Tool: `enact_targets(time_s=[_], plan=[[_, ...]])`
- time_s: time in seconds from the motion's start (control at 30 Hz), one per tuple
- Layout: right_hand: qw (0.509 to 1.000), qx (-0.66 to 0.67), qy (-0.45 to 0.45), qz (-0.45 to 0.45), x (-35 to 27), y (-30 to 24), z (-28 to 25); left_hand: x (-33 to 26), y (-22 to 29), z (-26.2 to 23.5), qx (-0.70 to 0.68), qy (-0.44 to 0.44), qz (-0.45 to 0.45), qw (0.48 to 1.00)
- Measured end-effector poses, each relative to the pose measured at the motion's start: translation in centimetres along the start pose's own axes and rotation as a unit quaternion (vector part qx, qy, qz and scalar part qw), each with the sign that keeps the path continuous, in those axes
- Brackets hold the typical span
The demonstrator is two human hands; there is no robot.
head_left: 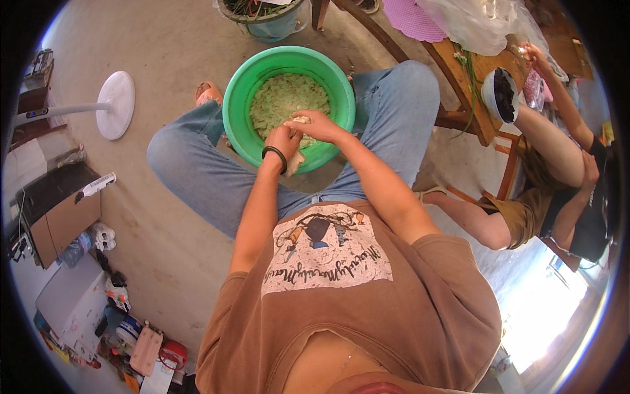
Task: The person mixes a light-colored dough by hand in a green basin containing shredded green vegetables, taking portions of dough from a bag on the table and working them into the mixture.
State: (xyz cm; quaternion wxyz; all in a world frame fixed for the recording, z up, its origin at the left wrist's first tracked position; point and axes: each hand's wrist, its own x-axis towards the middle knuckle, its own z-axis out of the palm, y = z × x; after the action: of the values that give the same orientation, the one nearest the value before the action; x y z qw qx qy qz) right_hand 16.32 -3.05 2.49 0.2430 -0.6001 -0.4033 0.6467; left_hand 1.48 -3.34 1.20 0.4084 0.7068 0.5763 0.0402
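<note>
From my remote seat I look straight down on a person sitting with knees apart in blue jeans and a brown printed shirt. Just above the middle of the frame a green plastic basin (239, 98) sits between the knees, filled with pale green shredded leaves (282, 98). Both hands meet over the lower right part of the basin. My left hand (284, 139), with a dark band at the wrist, has its fingers curled around a pale leafy chunk (296, 159) that hangs at the near rim of the basin. My right hand (314, 125) lies across the top of the same chunk, fingers pressed together and bent down onto it; I cannot tell exactly how the fingertips pinch, since the hands cover each other. At the right of the frame a second person (558, 171) sits beside a wooden table (472, 85), one arm raised, with a round bowl of dark contents (502, 95) on the table's edge. In the upper left stands the white round base of a fan (117, 104) on the concrete floor (164, 39), and a clutter of boxes and bottles (98, 308) fills the lower left.
</note>
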Motion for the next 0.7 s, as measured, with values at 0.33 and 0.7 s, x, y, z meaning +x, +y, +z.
enact_targets(time_s=[0.33,0.7], plan=[[0.986,-0.018,0.052,-0.156,1.8,3.5,-0.1,0.0,0.7,0.8,-0.083,0.102,0.089,0.987],[0.917,-0.226,0.131,-0.3,-0.2,2.1,1.4,1.3,-2.7,1.2,-0.35,0.093,-0.041,0.931]])
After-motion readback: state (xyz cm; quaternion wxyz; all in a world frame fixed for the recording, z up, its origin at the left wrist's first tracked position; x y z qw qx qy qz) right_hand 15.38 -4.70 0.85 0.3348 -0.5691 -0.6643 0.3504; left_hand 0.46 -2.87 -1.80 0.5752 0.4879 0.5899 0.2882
